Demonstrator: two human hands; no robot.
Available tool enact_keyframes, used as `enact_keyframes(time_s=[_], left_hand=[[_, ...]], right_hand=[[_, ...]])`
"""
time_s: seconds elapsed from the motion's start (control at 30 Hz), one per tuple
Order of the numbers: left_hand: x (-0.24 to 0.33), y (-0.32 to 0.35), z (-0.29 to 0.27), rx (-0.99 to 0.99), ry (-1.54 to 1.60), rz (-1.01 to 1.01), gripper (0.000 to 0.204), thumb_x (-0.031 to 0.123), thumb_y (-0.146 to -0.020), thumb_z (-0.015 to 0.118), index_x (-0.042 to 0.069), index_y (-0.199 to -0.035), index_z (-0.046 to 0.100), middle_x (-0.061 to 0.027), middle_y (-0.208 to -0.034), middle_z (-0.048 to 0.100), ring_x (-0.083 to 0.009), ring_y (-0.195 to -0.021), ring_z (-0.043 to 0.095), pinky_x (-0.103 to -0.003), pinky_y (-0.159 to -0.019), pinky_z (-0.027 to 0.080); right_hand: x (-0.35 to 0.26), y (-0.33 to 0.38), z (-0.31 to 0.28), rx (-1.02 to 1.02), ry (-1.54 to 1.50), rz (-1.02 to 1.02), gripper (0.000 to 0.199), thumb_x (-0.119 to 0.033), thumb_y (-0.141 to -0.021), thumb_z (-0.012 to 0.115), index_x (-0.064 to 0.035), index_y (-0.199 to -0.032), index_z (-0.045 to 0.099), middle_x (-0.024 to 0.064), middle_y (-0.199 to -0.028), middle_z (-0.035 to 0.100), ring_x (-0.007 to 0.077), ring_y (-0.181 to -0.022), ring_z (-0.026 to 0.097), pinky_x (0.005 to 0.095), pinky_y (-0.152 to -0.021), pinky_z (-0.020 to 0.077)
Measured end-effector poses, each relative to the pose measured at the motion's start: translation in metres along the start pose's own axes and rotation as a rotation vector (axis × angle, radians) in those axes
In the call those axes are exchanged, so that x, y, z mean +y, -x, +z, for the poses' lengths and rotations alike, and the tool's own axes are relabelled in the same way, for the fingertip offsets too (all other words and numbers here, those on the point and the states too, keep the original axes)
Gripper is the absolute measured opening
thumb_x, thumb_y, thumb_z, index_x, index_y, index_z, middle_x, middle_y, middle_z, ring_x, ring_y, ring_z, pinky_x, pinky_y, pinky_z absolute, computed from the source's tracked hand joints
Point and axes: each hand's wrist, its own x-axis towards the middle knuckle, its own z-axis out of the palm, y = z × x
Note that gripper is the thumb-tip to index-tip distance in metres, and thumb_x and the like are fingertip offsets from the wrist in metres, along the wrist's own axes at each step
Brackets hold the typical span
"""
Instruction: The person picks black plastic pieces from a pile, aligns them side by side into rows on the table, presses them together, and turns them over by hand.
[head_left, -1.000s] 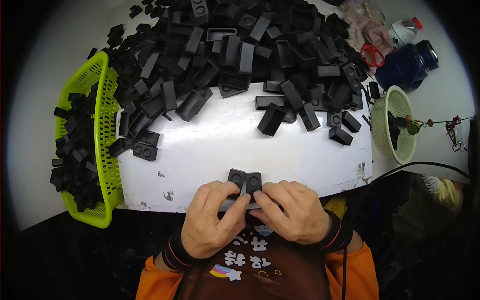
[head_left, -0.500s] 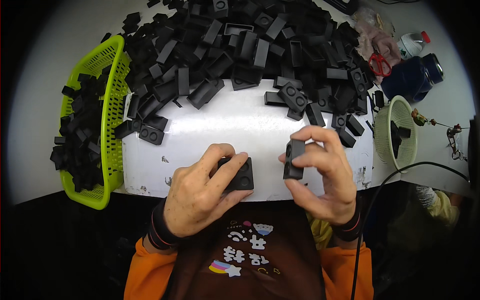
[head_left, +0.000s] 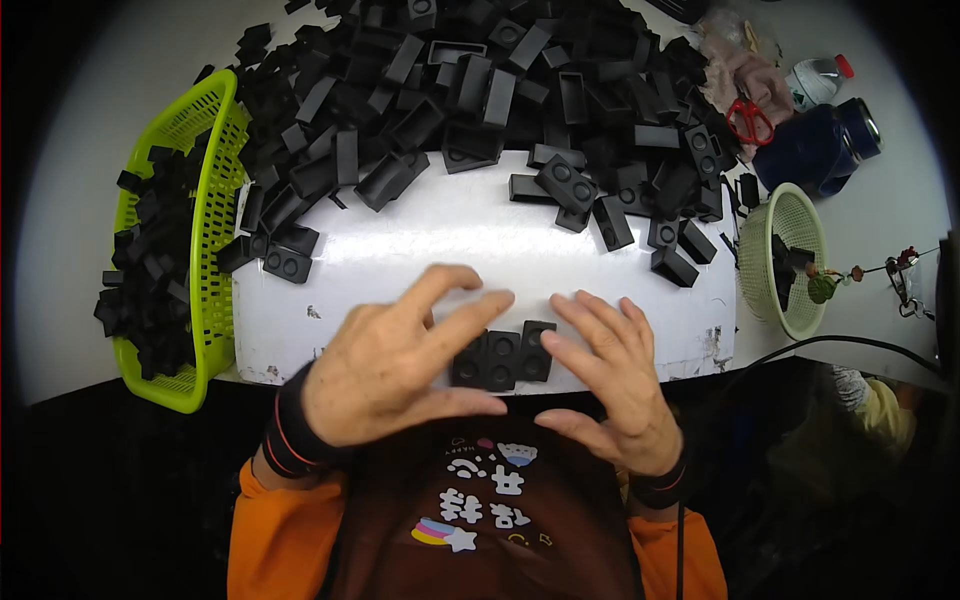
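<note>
Three black rectangular blocks stand side by side near the front edge of the white board, round rings showing on their tops. The right-hand block (head_left: 538,351) sits slightly farther back than the middle block (head_left: 503,360); the left-hand block (head_left: 468,366) is partly covered by my left hand (head_left: 385,350). That hand arches over the left end of the row, thumb and fingers spread. On the other side is my right hand (head_left: 612,375), its fingers stretched out and its index fingertip close to the right-hand block; whether they touch I cannot tell.
A large heap of black blocks (head_left: 480,90) spreads across the back of the white board (head_left: 400,250). At left stands a green basket (head_left: 205,250) of small black pieces. To the right are a pale basket (head_left: 812,240), a dark blue bottle (head_left: 815,150), red scissors (head_left: 750,122) and a black cable (head_left: 840,339).
My right hand has brought its block down to the right end of the row and let go. My left hand has shifted left and its fingers have spread, uncovering more of the blocks.
</note>
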Motion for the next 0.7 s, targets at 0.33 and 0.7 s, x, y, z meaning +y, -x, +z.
enact_keyframes(time_s=[0.33,0.7], left_hand=[[-0.058,-0.112,-0.015,0.54,-0.687,0.179,0.024,0.019,-0.084,0.079,-0.002,-0.092,0.069,-0.0085,-0.084,0.061,-0.022,-0.061,0.063,-0.033,-0.056,0.051],[0.006,0.053,0.019,0.407,-0.329,-0.172,0.03,-0.003,-0.068,0.082,-0.002,-0.092,0.064,-0.0151,-0.093,0.062,-0.029,-0.076,0.061,-0.035,-0.062,0.048]], right_hand=[[0.04,-0.097,0.001,0.42,0.813,-0.205,0.015,-0.007,-0.08,0.069,-0.0006,-0.093,0.064,0.0107,-0.11,0.06,0.0278,-0.112,0.055,0.0543,-0.103,0.0328],[-0.001,-0.016,0.015,0.304,0.103,0.027,0.032,0.001,-0.079,0.075,0.0084,-0.108,0.061,0.0182,-0.101,0.061,0.0333,-0.083,0.062,0.0392,-0.071,0.0518]])
